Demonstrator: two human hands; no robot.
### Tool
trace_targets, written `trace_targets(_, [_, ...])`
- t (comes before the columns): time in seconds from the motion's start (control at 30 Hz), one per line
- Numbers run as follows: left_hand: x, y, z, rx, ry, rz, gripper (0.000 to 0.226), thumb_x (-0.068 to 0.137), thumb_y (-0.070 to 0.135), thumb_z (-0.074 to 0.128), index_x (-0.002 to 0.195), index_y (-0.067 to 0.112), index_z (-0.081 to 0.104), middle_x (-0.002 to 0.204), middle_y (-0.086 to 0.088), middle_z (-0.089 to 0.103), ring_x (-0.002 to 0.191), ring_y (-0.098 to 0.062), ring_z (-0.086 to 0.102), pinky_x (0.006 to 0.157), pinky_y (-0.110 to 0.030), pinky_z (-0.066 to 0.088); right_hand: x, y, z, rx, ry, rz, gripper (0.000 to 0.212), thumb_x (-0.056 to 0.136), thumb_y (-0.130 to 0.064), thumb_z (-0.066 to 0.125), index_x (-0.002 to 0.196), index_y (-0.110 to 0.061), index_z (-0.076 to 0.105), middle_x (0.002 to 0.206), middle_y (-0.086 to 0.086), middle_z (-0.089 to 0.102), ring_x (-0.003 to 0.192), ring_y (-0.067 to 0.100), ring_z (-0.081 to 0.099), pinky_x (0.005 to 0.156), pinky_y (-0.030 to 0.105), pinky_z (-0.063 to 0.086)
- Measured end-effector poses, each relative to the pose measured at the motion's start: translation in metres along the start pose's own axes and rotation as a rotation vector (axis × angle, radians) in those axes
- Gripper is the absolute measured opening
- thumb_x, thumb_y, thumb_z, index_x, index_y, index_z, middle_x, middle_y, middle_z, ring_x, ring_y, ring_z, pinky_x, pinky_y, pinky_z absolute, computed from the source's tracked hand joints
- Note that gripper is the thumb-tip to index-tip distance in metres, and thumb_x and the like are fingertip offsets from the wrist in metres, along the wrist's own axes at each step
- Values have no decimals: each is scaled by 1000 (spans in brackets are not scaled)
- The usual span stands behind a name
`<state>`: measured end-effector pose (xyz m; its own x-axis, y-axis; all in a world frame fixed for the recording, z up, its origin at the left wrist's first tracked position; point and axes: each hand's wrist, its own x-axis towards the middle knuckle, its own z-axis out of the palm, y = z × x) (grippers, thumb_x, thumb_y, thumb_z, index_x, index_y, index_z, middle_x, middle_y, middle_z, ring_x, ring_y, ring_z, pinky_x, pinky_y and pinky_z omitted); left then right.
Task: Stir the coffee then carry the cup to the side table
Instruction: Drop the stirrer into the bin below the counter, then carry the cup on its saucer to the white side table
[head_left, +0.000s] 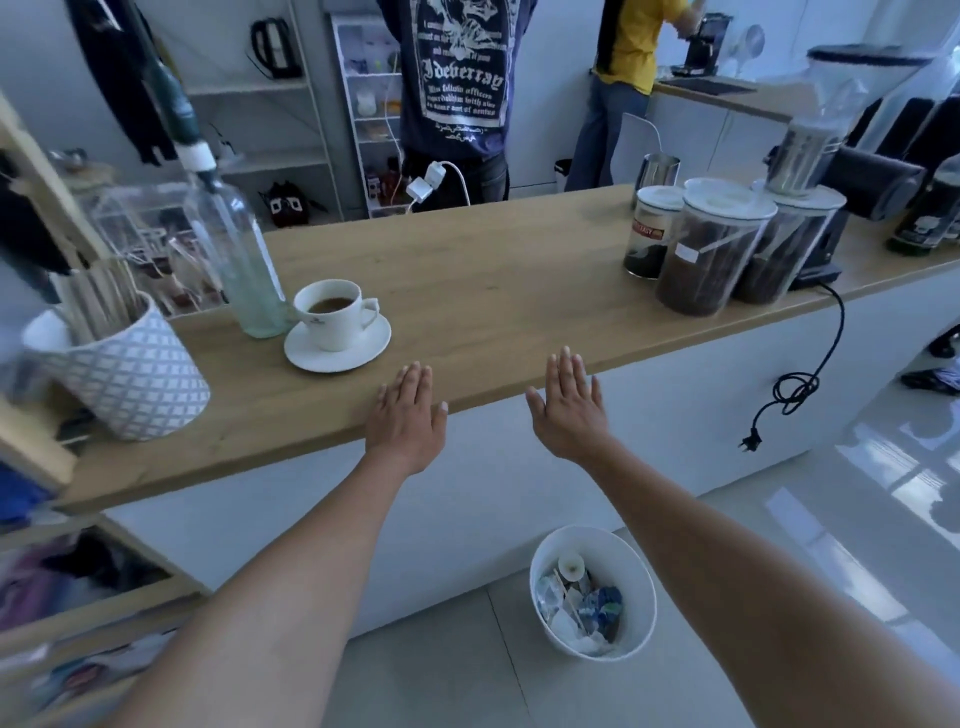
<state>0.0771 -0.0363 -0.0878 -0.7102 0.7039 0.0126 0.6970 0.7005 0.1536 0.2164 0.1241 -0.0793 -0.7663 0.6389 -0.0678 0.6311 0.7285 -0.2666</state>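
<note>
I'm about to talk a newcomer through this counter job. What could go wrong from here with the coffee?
1. The cup sits right beside the tall glass bottle; reaching in could knock the bottle over.
2. The cup rests loose on its saucer, so it may slide and spill when carried.
3. Both the left hand and right hand are empty; a stirrer must be pulled from the crowded patterned holder, which could tip.

white cup (332, 312) and saucer (337, 344), brown coffee (328, 305), tan wooden counter (467, 280).
</note>
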Motion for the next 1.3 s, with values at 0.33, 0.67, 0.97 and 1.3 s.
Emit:
trace_targets(0.33, [2,-96,-34,-156,106,-336,63,102,39,27,153,6,10,162,-12,10,148,-26,9,121,-38,5,61,-111,6,79,-50,-185,63,102,-42,15,153,-11,-4,162,7,-13,149,21,-13,120,40,-6])
trace_targets(0.67, [64,-137,-76,-897,131,-849,85,88,73,22,152,16,22,156,-12,29,140,-33,32,111,-46,30,139,-178,-8,651,-330,-82,65,101,-39,30,154,-14,0,162,6,4,148,25,10,118,39,15])
trace_targets(0.97, [103,-141,-102,-1308,-39,-930,89,72,84,44,131,17,46,127,-3,57,117,-21,53,85,-32,44,179,-190,-24,1205,-701,319,27,95,-32,51,109,-10,40,84,11,55,73,24,57,89,37,46])
trace_targets(1.3, [115,-150,-101,-1329,-73,-1010,73,66,68,71,114,15,56,92,2,62,100,-18,57,89,-31,49,203,-193,-24,1197,-838,447,73,71,-22,79,128,5,43,99,16,60,93,28,64,99,42,49])
